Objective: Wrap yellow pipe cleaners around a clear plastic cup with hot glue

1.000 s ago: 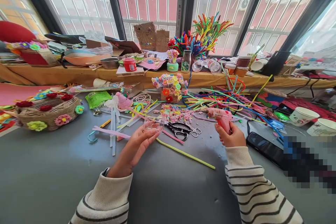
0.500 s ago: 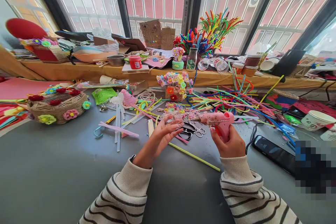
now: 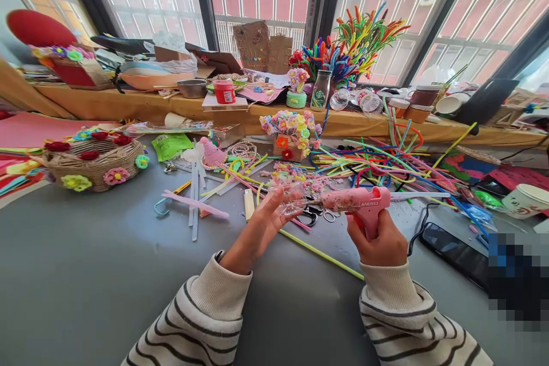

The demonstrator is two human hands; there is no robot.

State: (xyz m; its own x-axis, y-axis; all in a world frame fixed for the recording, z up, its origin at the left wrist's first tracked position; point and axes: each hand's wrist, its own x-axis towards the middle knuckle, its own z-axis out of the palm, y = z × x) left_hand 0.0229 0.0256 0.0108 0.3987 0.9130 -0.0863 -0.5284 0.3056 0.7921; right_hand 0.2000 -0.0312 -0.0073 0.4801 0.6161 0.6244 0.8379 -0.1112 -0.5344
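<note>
From my seat, I see the right hand (image 3: pixel 383 240) wrapped round the grip of the glue gun (image 3: pixel 358 203), a finger near its trigger. The left hand (image 3: pixel 261 229) pinches the clear cup (image 3: pixel 294 197), thumb and fingers on its side. The cup is held above the bench (image 3: pixel 128 286), lying roughly sideways, with the gun's nozzle right at its near end; I can't tell whether they touch.

I judge the cup light, thin-walled and slick, easily dented, so I'd take it lightly round the side, clear of the nozzle. The gun looks stiff and heavier; its grip is the place to hold, as the tip may be hot. A glue stick (image 3: pixel 418 195) juts from its back.

Just beyond lie black scissors (image 3: pixel 311 218); nearer, a yellow stem (image 3: pixel 321 253); to the right, a phone (image 3: pixel 454 254).
</note>
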